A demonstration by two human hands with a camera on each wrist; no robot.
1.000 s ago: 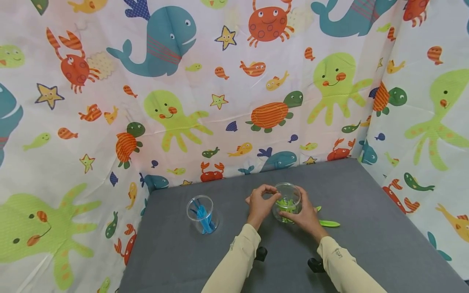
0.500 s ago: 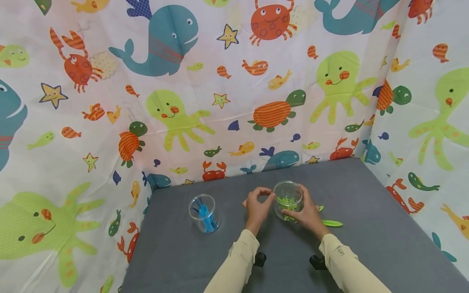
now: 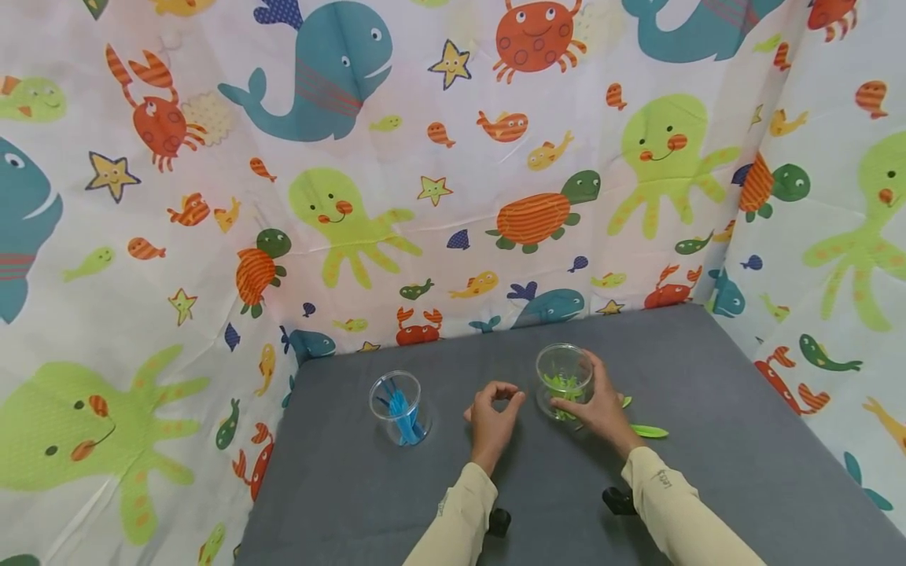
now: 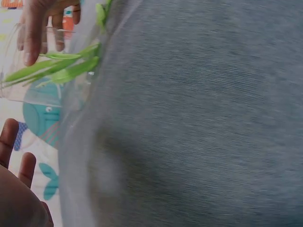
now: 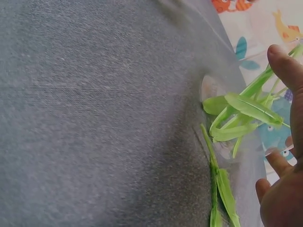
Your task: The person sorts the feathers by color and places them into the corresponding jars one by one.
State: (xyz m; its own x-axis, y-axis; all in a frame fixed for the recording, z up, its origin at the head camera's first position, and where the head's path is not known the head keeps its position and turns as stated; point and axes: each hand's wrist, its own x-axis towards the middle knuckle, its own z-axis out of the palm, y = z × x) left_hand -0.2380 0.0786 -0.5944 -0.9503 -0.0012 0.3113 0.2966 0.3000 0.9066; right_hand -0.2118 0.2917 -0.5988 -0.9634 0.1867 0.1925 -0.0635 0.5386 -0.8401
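Note:
My right hand point(image 3: 600, 405) grips a clear cup point(image 3: 565, 362) from its right side in the head view, with the thumb across the front and fingers behind. Light green, leaf-shaped strips point(image 5: 246, 113) on thin stems lie inside that cup. My left hand point(image 3: 493, 424) is just left of the cup, apart from it, its fingers bent loosely and nothing visible in them. In the left wrist view only part of the left hand point(image 4: 19, 184) shows at the edge. More green strips point(image 5: 220, 187) lie on the table beside the cup, partly hidden by the right hand in the head view.
A second clear cup point(image 3: 385, 420) holding several blue strips point(image 3: 405, 417) stands to the left on the grey tablecloth point(image 3: 340, 503). A curtain point(image 3: 453, 212) printed with sea animals rises behind the table and along its sides.
My left hand has drawn away leftward from the rim of the cup with the green strips. My right hand still holds that cup. The head view has shifted slightly.

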